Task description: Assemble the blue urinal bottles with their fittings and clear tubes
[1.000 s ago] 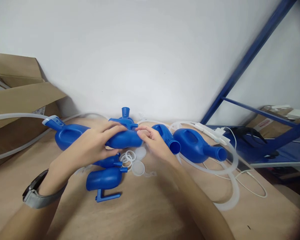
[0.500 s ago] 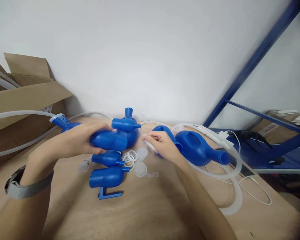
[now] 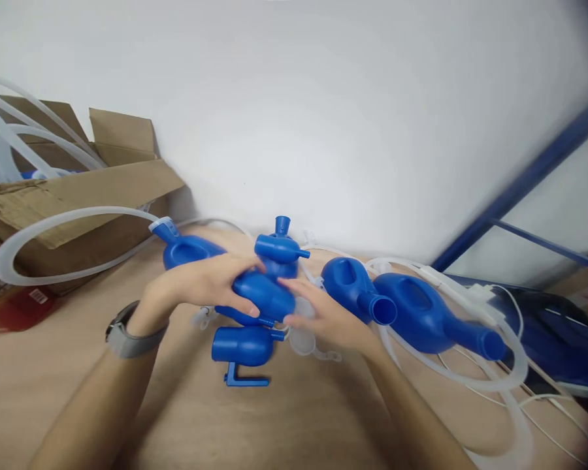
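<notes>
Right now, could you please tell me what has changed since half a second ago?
The right hand has moved left to the end of the blue vessel in the left hand; its grip is unclear. That end has swung nearer the camera. The rightmost blue jug stayed put.

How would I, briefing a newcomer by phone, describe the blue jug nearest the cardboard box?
Find the cardboard box at left. Just right of it, beyond the left hand, lies the blue jug. Unlike the two jugs at right, its spout carries a pale cap with a hose attached.
</notes>
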A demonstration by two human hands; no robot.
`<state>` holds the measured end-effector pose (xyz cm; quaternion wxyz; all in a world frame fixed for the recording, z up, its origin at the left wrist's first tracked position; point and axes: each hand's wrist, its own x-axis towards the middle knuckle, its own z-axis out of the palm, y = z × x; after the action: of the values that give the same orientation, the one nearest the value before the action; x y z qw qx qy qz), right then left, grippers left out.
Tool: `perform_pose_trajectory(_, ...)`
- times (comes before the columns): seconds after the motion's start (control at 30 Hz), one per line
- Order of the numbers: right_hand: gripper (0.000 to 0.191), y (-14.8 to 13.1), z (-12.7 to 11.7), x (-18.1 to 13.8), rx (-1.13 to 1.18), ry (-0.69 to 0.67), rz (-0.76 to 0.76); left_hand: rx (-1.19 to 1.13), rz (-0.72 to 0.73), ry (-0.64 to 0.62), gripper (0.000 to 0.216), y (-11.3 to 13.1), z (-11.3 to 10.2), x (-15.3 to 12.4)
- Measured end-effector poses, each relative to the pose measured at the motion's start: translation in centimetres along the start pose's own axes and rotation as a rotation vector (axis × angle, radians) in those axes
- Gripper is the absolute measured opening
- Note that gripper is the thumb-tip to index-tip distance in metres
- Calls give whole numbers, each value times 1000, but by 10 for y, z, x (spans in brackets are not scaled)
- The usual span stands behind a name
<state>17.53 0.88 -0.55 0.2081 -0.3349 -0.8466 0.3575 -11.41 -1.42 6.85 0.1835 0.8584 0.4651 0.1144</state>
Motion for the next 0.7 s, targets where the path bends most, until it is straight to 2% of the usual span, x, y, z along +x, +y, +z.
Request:
perform_pose_trajectory(0.1, 82, 3, 5, -1, -79, -103, -15, -9, -5, 78, 69, -16, 12, -21)
perform_pose_trajectory(0.23, 85, 15, 24, 1, -211, -202, -59, -24, -283, 316, 73, -69, 42, -93)
perform_pose_trajectory(0.33, 74, 17, 38, 6, -257, -230, -116, 24, -385, 518, 75, -108, 74, -141)
perform_pose_trajectory(0.4, 66, 13, 45, 15, -255, -215, -136, 48, -428, 558, 72, -123, 94, -159)
perform_pose_trajectory(0.5, 56, -2, 54, 44, -209, -117, -156, 51, -446, 526, 74, -129, 112, -166)
perform_pose_trajectory(0.6, 53, -22, 67, 95, -130, 12, -167, 71, -443, 445, 76, -127, 104, -163)
perform_pose_trajectory(0.7, 57, -37, 84, 158, -133, 63, -107, 104, -413, 348, 74, -132, 65, -151)
